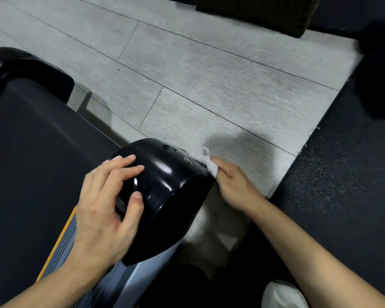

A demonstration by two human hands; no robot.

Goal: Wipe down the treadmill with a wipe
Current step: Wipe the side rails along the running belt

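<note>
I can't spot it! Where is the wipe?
In the head view, the white wipe is right of centre, pinched in the right hand against the far edge of the glossy black end cap.

I find no legible text, label, brand, number or sign anywhere in view.
</note>
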